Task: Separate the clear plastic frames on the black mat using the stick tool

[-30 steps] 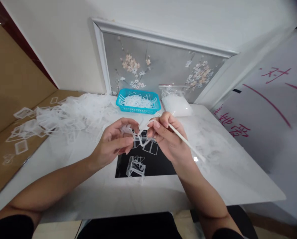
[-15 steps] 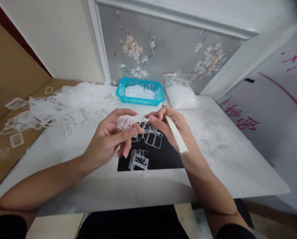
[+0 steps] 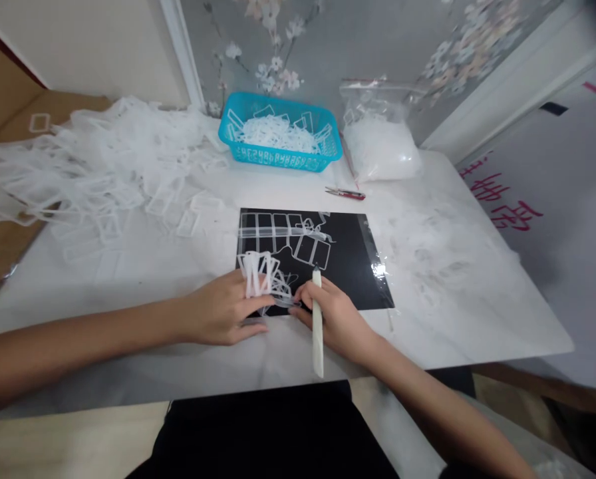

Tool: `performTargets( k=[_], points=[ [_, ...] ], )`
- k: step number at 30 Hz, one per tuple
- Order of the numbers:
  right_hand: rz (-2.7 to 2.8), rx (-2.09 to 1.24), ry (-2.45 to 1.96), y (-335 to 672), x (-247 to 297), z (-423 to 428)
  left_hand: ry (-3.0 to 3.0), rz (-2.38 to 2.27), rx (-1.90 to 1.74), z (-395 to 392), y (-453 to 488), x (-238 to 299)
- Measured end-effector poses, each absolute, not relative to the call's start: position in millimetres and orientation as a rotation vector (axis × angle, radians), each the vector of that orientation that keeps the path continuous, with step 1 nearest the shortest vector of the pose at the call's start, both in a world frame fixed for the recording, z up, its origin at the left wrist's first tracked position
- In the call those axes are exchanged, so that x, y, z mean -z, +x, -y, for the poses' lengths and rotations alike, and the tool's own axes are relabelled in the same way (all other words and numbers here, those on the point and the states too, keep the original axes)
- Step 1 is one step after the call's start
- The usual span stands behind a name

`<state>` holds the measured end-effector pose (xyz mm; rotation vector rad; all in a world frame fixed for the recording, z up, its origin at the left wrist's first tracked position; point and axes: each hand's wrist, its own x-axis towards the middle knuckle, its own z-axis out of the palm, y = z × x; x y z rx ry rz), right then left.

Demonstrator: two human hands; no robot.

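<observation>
My left hand (image 3: 228, 309) is closed around a bunch of translucent rectangular plastic frames (image 3: 258, 273) at the near left of a black mat (image 3: 350, 266). Between thumb and fingers my right hand (image 3: 330, 309) grips a pale-handled craft knife (image 3: 318, 326), its dark tip pointing away from me. The fingertips of that hand also touch a clear plastic piece beside the bunch. A joined strip of plastic frames (image 3: 273, 231) lies across the far left of the mat, partly covered by thin clear offcuts.
A blue basket (image 3: 278, 158) of small frames stands at the back, beside a clear bag (image 3: 382, 150) of white pieces. Red-handled thread snips (image 3: 345, 193) lie before them. A heap of frames (image 3: 113, 159) spreads over the left; clear scraps (image 3: 428, 249) lie on the right.
Both hands have come down toward me onto the mat's near edge, the left still with the frames, the right still with the knife. The camera has tilted down, and the snips now show.
</observation>
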<state>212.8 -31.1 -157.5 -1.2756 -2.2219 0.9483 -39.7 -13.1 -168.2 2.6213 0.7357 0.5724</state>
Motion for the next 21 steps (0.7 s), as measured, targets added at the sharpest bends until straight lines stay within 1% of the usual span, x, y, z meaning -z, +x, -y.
performTargets(
  k=[3,6,10,12,16,18,21],
  points=[
    [2.184,-0.987,-1.275,212,159,27,2.892,-0.591,-0.621,13,-34,171],
    [2.047,-0.998,-1.259,216,159,23,2.986,-0.624,-0.594,11,-35,163],
    [1.913,-1.054,-1.258,219,163,23,3.003,-0.728,-0.435,5,-43,153],
    [1.917,-1.021,-1.29,219,165,24,3.008,-0.754,-0.361,3,-45,149],
    [1.909,-0.933,-1.32,217,164,28,2.954,-0.782,-0.392,1,-42,139],
    [1.857,-0.97,-1.334,217,160,33,2.919,-0.783,-0.423,2,-37,134],
    [1.687,-1.098,-1.327,217,157,46,2.885,-0.761,-0.378,2,-30,129]
  ],
)
